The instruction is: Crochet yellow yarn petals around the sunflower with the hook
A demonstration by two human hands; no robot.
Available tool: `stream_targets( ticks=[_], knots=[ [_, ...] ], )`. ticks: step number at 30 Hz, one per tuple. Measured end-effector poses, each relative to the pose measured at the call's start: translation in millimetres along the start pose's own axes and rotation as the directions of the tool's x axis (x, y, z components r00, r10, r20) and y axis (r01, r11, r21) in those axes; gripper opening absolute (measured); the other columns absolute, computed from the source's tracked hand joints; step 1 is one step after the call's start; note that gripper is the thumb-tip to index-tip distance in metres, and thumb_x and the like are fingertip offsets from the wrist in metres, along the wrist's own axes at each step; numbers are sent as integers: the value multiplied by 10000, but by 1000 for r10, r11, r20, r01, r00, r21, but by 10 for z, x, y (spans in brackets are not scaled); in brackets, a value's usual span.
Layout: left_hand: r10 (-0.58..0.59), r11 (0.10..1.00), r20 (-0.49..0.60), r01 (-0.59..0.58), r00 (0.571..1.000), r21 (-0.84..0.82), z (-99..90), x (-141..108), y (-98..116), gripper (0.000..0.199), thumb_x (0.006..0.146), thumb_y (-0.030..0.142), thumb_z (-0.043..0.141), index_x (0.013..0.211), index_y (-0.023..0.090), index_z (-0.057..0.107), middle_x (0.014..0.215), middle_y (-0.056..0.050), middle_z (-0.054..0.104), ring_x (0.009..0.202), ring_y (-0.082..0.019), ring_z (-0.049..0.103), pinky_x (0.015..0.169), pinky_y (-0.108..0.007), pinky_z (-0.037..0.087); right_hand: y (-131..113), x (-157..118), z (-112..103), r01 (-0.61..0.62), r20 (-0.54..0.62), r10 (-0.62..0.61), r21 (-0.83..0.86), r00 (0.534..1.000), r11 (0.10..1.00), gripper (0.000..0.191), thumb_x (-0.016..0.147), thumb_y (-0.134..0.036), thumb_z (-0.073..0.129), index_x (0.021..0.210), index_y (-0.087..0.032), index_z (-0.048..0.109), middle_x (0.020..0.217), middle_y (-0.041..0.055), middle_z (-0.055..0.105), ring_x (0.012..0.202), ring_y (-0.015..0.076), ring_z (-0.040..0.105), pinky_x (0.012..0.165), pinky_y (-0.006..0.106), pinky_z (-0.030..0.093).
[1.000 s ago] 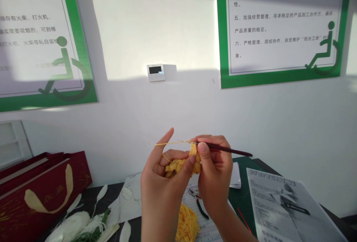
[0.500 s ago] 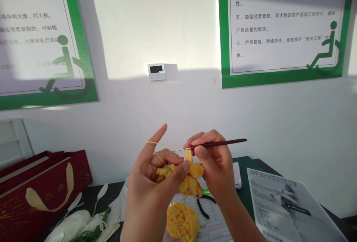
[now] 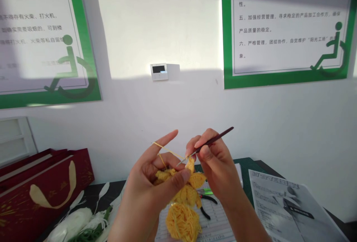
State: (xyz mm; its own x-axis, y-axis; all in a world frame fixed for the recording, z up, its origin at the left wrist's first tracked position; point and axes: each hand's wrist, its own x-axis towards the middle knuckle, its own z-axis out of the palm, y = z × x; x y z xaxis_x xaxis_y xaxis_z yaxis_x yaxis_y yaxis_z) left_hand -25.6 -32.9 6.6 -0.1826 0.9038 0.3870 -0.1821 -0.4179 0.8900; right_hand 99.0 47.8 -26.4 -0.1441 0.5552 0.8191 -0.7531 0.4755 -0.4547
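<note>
2 half-curled hands (image 3: 157, 184) (image 3: 216, 160) around bumpy yellow crochet (image 3: 185, 193) and a slim dark-handled hook (image 3: 213, 139)

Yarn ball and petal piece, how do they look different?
The ball is a round bundle of loose strands, but the piece is stitched into petal shapes. The ball sits on the paper, while the left hand holds the piece up. Both are yellow.
</note>
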Motion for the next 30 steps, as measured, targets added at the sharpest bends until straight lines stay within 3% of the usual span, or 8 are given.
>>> stream_targets(
  ticks=[6, 10, 14, 16, 22, 27, 30],
  knots=[
    [43, 990, -45, -37, 998, 134, -34, -23, 1, 465, 647, 203, 937, 1093, 220, 809, 672, 17, 663, 589, -135, 605, 530, -214, 473, -24, 21, -109, 47, 49, -42, -115, 998, 992, 119, 995, -340, 665, 945, -235, 636, 845, 13, 742, 745, 149, 610, 738, 304, 487],
    [132, 974, -87, -112, 987, 197, -8, -30, 4, 160, 645, 179, 916, 774, 192, 821, 882, -70, 779, 621, -151, 661, 508, -220, 467, -31, 36, -147, 82, 84, -71, -131, 994, 988, 109, 995, -330, 661, 963, -233, 624, 856, 20, 751, 733, 154, 613, 720, 315, 495],
    [178, 960, -117, -146, 977, 240, 9, -51, 0, 374, 651, 178, 907, 1016, 246, 861, 732, -37, 741, 598, -170, 648, 534, -246, 497, -45, 33, -158, 101, 92, -88, -140, 992, 985, 104, 1009, -329, 637, 974, -234, 613, 857, 24, 760, 726, 154, 617, 720, 321, 502],
    [199, 951, -131, -159, 971, 264, 9, -63, -3, 423, 653, 185, 911, 1066, 261, 855, 771, -49, 753, 649, -187, 669, 547, -246, 508, -48, 31, -158, 116, 95, -102, -148, 990, 982, 105, 1010, -331, 636, 976, -235, 612, 857, 24, 763, 726, 154, 624, 720, 322, 505],
    [164, 952, -156, -115, 974, 283, -1, -82, 1, 253, 646, 234, 927, 889, 255, 861, 911, -82, 782, 693, -192, 690, 575, -254, 543, -51, 36, -142, 129, 103, -113, -170, 988, 977, 105, 1010, -330, 635, 980, -232, 612, 859, 26, 764, 725, 156, 634, 717, 329, 512],
    [189, 950, -168, -137, 968, 279, 2, -80, -3, 448, 623, 214, 938, 1058, 275, 853, 1014, -95, 800, 666, -174, 688, 565, -245, 554, -72, 31, -137, 123, 103, -104, -197, 989, 973, 141, 1002, -368, 643, 964, -239, 599, 854, 26, 760, 721, 164, 645, 718, 341, 527],
    [187, 953, -167, -137, 968, 272, 13, -82, -4, 403, 618, 206, 936, 1010, 262, 859, 1084, -109, 803, 653, -168, 696, 563, -243, 561, -85, 24, -149, 106, 98, -86, -213, 991, 971, 161, 997, -389, 646, 954, -243, 592, 839, 24, 754, 714, 170, 651, 712, 348, 535]
  ],
)
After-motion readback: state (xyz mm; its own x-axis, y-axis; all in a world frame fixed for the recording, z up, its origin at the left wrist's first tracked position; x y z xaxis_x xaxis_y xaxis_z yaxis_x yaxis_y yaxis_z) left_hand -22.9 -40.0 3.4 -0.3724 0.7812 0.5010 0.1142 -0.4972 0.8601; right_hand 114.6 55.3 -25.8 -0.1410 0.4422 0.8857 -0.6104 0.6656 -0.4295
